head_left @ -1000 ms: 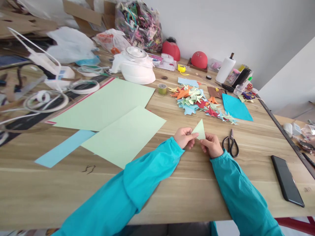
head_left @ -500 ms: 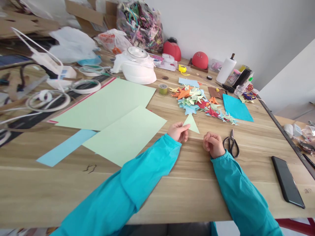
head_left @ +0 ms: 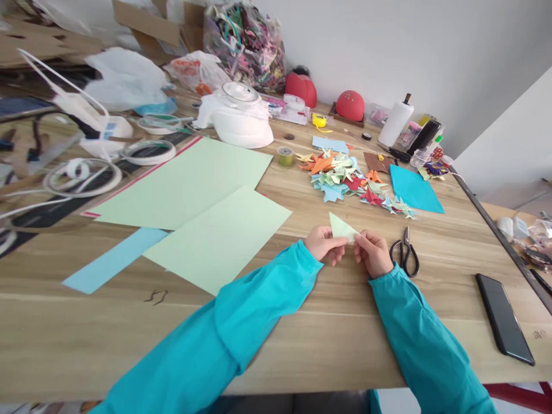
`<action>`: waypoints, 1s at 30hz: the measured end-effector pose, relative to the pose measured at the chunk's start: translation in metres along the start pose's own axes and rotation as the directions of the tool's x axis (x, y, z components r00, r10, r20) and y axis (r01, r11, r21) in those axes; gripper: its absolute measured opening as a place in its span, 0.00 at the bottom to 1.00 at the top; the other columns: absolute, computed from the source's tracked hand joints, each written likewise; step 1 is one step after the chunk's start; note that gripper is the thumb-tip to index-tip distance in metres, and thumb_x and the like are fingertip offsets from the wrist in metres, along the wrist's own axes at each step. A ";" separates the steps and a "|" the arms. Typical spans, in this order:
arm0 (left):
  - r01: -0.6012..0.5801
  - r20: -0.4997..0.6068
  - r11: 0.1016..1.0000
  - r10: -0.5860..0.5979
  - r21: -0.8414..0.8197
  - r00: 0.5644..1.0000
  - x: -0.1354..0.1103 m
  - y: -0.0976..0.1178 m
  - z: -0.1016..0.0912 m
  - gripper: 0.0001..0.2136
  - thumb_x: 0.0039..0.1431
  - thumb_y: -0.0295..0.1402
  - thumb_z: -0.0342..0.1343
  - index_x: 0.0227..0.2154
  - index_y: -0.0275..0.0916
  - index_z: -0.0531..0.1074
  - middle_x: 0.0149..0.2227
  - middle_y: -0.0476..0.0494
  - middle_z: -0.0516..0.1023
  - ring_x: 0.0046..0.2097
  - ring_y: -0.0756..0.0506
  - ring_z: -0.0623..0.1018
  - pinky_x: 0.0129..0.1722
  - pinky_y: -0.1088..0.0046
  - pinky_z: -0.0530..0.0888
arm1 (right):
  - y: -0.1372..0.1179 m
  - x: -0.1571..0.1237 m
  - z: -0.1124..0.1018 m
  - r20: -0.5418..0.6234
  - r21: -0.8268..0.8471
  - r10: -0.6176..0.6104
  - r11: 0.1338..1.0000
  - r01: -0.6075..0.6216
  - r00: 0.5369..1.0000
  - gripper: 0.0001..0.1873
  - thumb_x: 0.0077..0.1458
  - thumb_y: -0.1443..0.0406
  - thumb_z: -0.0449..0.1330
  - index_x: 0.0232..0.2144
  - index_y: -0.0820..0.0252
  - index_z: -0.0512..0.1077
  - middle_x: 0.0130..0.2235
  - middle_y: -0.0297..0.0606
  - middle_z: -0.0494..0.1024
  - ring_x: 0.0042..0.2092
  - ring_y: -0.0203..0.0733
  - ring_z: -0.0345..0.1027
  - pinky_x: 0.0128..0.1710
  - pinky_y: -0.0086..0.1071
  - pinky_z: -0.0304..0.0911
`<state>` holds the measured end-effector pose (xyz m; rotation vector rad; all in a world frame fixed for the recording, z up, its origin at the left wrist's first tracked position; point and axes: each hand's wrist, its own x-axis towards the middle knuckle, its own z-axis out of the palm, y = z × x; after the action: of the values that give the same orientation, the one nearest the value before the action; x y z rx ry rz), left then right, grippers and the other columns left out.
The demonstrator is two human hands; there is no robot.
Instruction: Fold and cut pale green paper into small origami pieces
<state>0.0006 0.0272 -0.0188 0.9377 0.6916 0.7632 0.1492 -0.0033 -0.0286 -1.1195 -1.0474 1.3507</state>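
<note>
A small pale green paper triangle (head_left: 341, 226) is held just above the wooden table between my two hands. My left hand (head_left: 324, 244) pinches its lower left part, thumb on top. At the right corner, my right hand (head_left: 373, 251) grips the paper between thumb and finger. Beyond them lies a heap of folded paper pieces (head_left: 340, 172) in orange, green, blue and red. Black-handled scissors (head_left: 404, 253) rest beside my right hand.
Large pale green sheets (head_left: 219, 236) and a light blue strip (head_left: 115, 260) lie on the left. A phone (head_left: 504, 317) is at the right, and a turquoise square (head_left: 416, 188) behind the scissors. A spool (head_left: 285, 156) and white cables (head_left: 86, 175) stand farther off.
My left hand has moved slightly right and down, turning the paper triangle. My right hand, earlier apart from it, now grips its right corner.
</note>
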 end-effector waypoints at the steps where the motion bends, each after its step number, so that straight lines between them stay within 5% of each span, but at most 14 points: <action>1: 0.022 0.030 1.000 -0.023 0.018 0.999 -0.001 0.000 0.001 0.12 0.38 0.35 0.63 0.19 0.31 0.68 0.13 0.49 0.70 0.13 0.52 0.69 0.09 0.79 0.63 | 0.001 0.000 -0.001 -0.003 0.009 -0.005 1.000 0.005 1.000 0.16 0.46 0.57 0.63 0.17 0.62 0.66 0.14 0.29 0.68 0.14 0.28 0.57 0.12 0.22 0.50; 13: 0.012 0.092 0.985 -0.029 0.172 0.995 -0.006 -0.005 0.011 0.07 0.44 0.30 0.56 0.18 0.30 0.70 0.16 0.46 0.71 0.15 0.51 0.70 0.11 0.79 0.65 | -0.002 -0.003 0.003 0.140 -0.113 -0.077 0.989 0.093 0.987 0.18 0.48 0.56 0.61 0.16 0.61 0.64 0.12 0.30 0.68 0.14 0.29 0.56 0.12 0.24 0.46; 23: 0.028 0.012 0.983 -0.031 0.184 0.999 -0.007 -0.004 0.013 0.06 0.42 0.26 0.50 0.15 0.33 0.66 0.11 0.49 0.68 0.12 0.51 0.67 0.10 0.79 0.63 | -0.004 -0.005 0.005 0.062 -0.203 -0.100 0.973 0.111 0.993 0.21 0.47 0.53 0.61 0.14 0.61 0.63 0.13 0.29 0.66 0.13 0.27 0.53 0.12 0.24 0.45; 26: 0.043 0.007 0.982 -0.046 0.184 0.999 -0.008 -0.004 0.013 0.06 0.41 0.27 0.50 0.14 0.33 0.66 0.10 0.48 0.68 0.11 0.51 0.67 0.09 0.79 0.62 | -0.002 -0.004 0.004 0.028 -0.155 -0.088 0.984 0.092 0.996 0.21 0.46 0.54 0.62 0.14 0.61 0.62 0.12 0.28 0.65 0.12 0.26 0.51 0.11 0.24 0.42; 30: 0.073 0.034 0.985 -0.080 0.155 0.996 -0.008 -0.002 0.010 0.06 0.40 0.27 0.49 0.14 0.33 0.66 0.11 0.48 0.69 0.11 0.51 0.67 0.09 0.79 0.62 | -0.007 0.001 0.002 -0.071 0.111 -0.065 0.991 0.073 0.995 0.22 0.44 0.56 0.64 0.13 0.60 0.58 0.09 0.24 0.59 0.11 0.25 0.46 0.11 0.23 0.39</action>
<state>0.0042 0.0155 -0.0145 1.0574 0.7548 0.6281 0.1483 -0.0022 -0.0219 -1.0283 -0.9401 1.2927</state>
